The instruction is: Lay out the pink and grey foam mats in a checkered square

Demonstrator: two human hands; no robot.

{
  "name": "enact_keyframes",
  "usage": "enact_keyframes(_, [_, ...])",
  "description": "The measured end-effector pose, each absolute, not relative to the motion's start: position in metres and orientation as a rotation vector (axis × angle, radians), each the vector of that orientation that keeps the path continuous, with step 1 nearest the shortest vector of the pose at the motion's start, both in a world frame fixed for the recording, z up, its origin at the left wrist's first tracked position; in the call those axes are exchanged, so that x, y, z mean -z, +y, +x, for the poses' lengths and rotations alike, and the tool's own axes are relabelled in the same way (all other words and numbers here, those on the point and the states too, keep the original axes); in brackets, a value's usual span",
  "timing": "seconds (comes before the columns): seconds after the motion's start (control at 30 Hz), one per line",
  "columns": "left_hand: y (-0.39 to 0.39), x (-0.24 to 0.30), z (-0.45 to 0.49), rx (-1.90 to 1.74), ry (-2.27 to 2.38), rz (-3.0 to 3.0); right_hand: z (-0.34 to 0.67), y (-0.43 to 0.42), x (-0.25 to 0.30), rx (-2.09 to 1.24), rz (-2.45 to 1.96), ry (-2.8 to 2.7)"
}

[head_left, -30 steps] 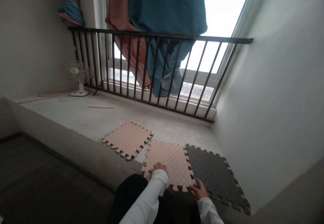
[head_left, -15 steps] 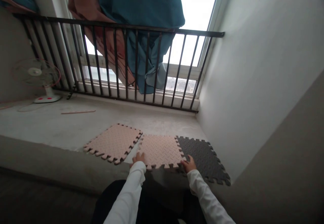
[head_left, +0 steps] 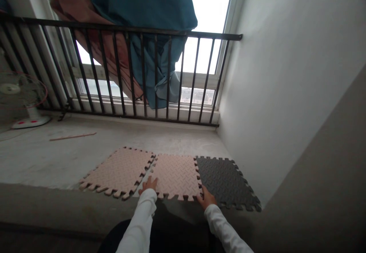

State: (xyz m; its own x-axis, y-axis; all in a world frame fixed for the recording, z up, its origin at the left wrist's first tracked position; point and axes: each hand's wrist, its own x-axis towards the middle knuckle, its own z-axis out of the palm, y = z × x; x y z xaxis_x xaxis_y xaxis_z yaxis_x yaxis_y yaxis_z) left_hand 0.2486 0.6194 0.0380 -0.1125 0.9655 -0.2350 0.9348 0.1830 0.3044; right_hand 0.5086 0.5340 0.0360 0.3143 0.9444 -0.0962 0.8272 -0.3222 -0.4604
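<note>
- left hand (head_left: 148, 185) lies flat on the near left corner of the middle pink foam tile (head_left: 176, 176), fingers spread a little, palm down, gripping nothing; white sleeve runs back toward the camera
- right hand (head_left: 207, 199) sits at the near right corner of the same tile, right where its edge meets the dark grey foam tile (head_left: 225, 181); fingers look curled onto the edge, but whether they pinch it or only press I cannot tell
- middle pink foam tile lies flat on the concrete ledge (head_left: 42, 157), near edge at the ledge's front lip, toothed puzzle border all round
- its right edge is interlocked with or pushed tight against the dark grey tile; the exact fit is too small to make out
- second pink foam tile (head_left: 118, 172) to the left, turned slightly askew, its far right corner touching the middle tile, a narrow wedge of bare concrete between them nearer the camera
- dark grey tile near the white side wall (head_left: 286, 92), right of everything
- thin wooden strip (head_left: 73, 136) lies on the ledge further back, left
- small white desk fan (head_left: 24, 104) at far left, by the railing's foot
- black metal railing (head_left: 128, 77) runs across the window
- teal curtain (head_left: 148, 20) and a rust-coloured curtain (head_left: 85, 24) hang behind the railing, bunched through the bars
</note>
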Motion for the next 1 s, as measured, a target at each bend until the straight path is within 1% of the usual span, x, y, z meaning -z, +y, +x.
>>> enact_keyframes(0.2, [0.615, -0.038, 0.255, 0.099, 2.037, 1.860, 0.507, 0.525, -0.051, -0.476, -2.410, -1.716])
enact_keyframes(0.4, [0.612, -0.043, 0.258, 0.048, 2.141, 1.691, 0.499, 0.526, -0.056, -0.406, -2.498, -1.819])
enact_keyframes(0.57, [0.612, -0.042, 0.258, -0.069, 2.167, 1.675, 0.498, 0.527, -0.053, -0.354, -2.524, -1.880])
enact_keyframes(0.8, [0.612, -0.054, 0.255, 0.025, 2.124, 1.675, 0.497, 0.531, -0.047, -0.290, -2.537, -1.949])
enact_keyframes(1.0, [0.612, -0.062, 0.251, -0.004, 2.100, 1.782, 0.492, 0.531, -0.051, -0.224, -2.542, -1.990])
